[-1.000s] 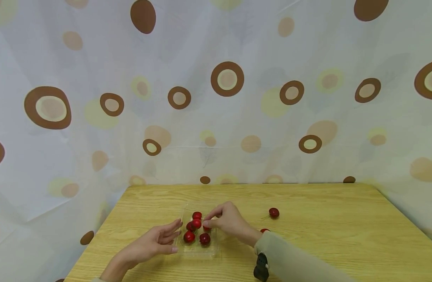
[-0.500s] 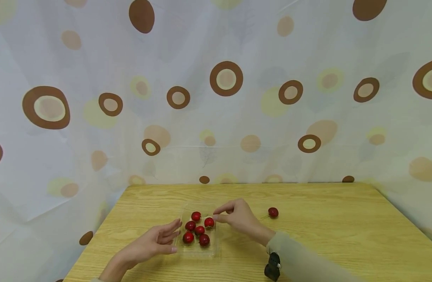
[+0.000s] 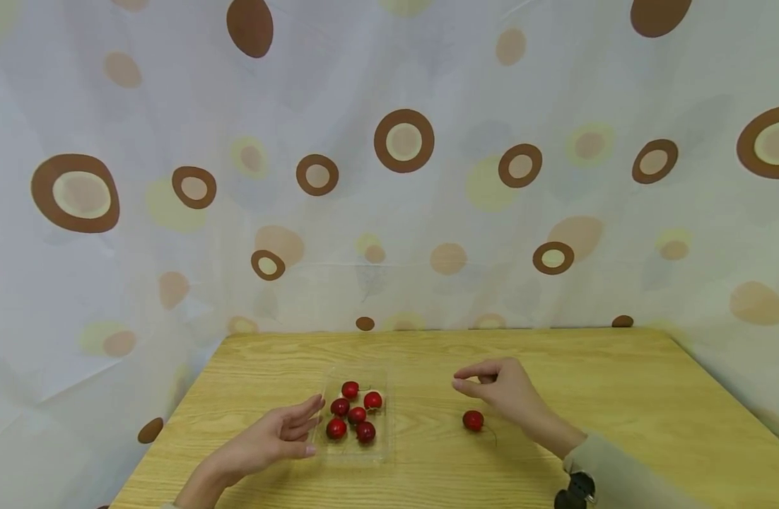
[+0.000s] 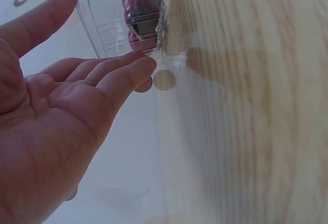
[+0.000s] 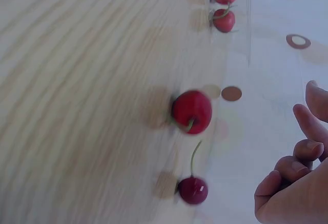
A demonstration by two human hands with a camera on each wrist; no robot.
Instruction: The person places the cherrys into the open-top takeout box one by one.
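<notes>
A clear plastic tray (image 3: pixel 383 440) on the wooden table (image 3: pixel 618 396) holds several red cherries (image 3: pixel 357 415). My left hand (image 3: pixel 313 426) lies open beside the tray, its fingers (image 4: pixel 128 67) touching the tray's clear wall (image 4: pixel 110 19). My right hand (image 3: pixel 472 382) hovers to the right of the tray with index finger and thumb out, the other fingers (image 5: pixel 307 149) loosely curled, holding nothing. One loose cherry (image 3: pixel 473 420) lies just in front of it. The right wrist view shows two loose cherries with stems, one nearer the tray (image 5: pixel 191 111) and one nearer the hand (image 5: pixel 193 190).
A white curtain with brown and yellow dots (image 3: pixel 402 141) hangs behind and around the table. The table's right half (image 3: pixel 650 424) is bare wood. A dark watch (image 3: pixel 574 489) sits on my right wrist.
My right hand left a cherry in the tray and moved right, away from it. It now hides the far loose cherry and has uncovered the near one. The left hand has not moved.
</notes>
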